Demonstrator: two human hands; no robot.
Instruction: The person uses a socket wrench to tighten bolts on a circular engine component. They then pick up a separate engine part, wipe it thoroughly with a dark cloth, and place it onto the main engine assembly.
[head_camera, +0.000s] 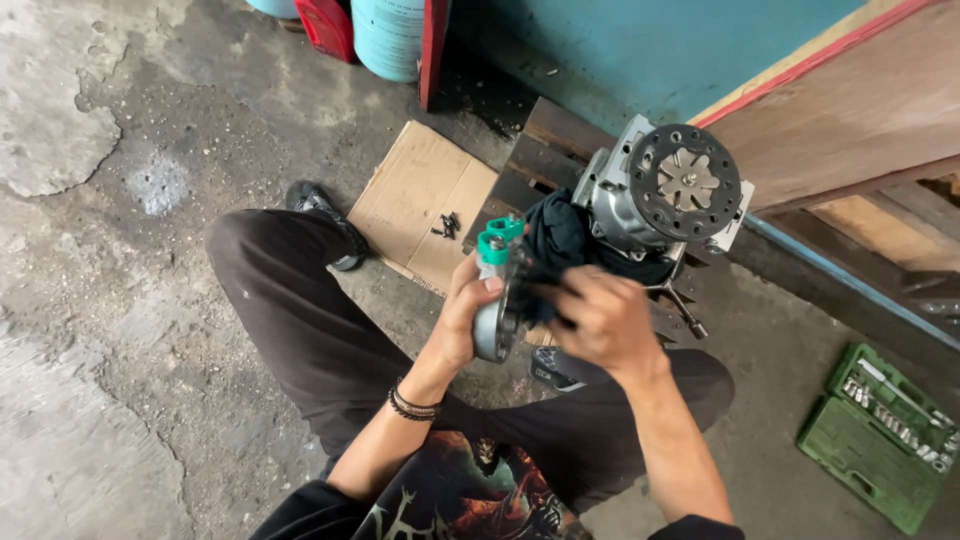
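My left hand (466, 312) grips a round grey metal part (494, 328) with a green plastic fitting (497, 240) on top, held upright in front of my lap. My right hand (598, 318) presses a dark cloth (560, 240) against the face of that part. Just behind them stands a silver compressor body (632, 205) with a black perforated clutch disc (688, 182) facing up. The cloth drapes between the held part and the compressor.
A flattened cardboard sheet (420, 200) with several small black bolts (447, 225) lies on the concrete floor. An open green socket set case (880, 432) sits at the right. A wooden pallet (545, 150), wooden boards (860, 110) and a light blue cylinder (390, 35) stand behind.
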